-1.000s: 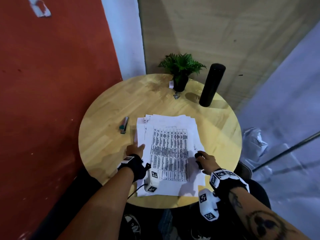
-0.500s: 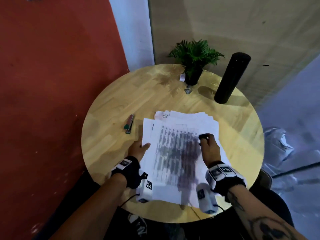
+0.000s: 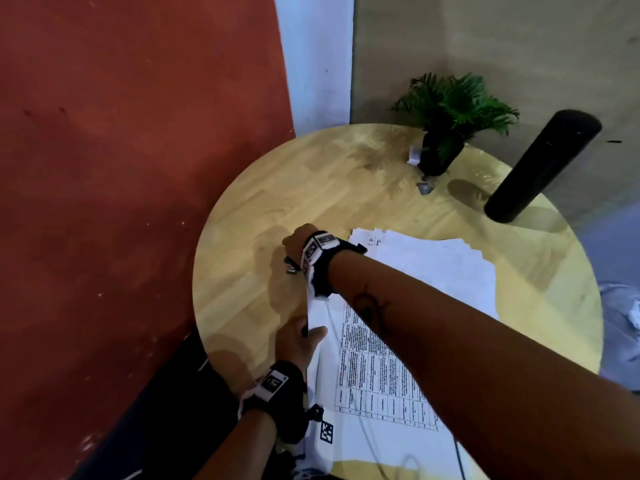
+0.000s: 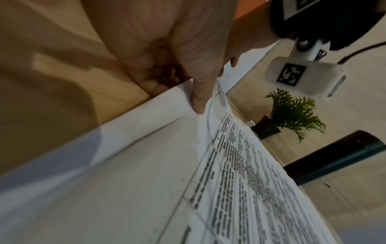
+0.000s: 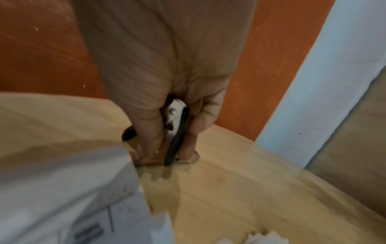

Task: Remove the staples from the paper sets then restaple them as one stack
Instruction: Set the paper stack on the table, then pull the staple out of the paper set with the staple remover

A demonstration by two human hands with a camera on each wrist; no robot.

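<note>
Metal stapler (image 5: 175,132) gripped by right hand (image 3: 298,240); left hand (image 3: 299,341) pinches papers (image 3: 433,268)

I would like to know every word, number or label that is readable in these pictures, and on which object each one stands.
No text can be read as words.
Top sheet of the paper stack: a printed table, too blurred.
Sheet at the far corner: small print, too small.
Wrist bands and camera housing: black-and-white square code markers, no letters.

We see dim, warm light, soft shadows on the table (image 3: 346,188), motion blur in both wrist views, and wide-angle bending at edges.
</note>
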